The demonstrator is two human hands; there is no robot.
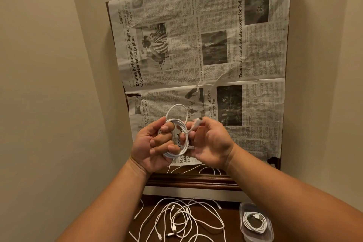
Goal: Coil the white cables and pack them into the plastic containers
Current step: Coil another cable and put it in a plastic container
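Now coiled cable [177, 133] in left hand [155, 143]

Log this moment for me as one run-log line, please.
step: coiling | left hand: holds cable coil | right hand: pinches its connector end | container: holds packed coil | loose cables: tangled, uncoiled

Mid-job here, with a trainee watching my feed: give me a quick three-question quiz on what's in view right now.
1. True or false: the left hand holds a cable coil.
2. The plastic container holds: A nothing; B one coiled cable; C three loose plugs.
3. Fill in: the right hand pinches the cable's ____ end.
Key: 1 true; 2 B; 3 plug.
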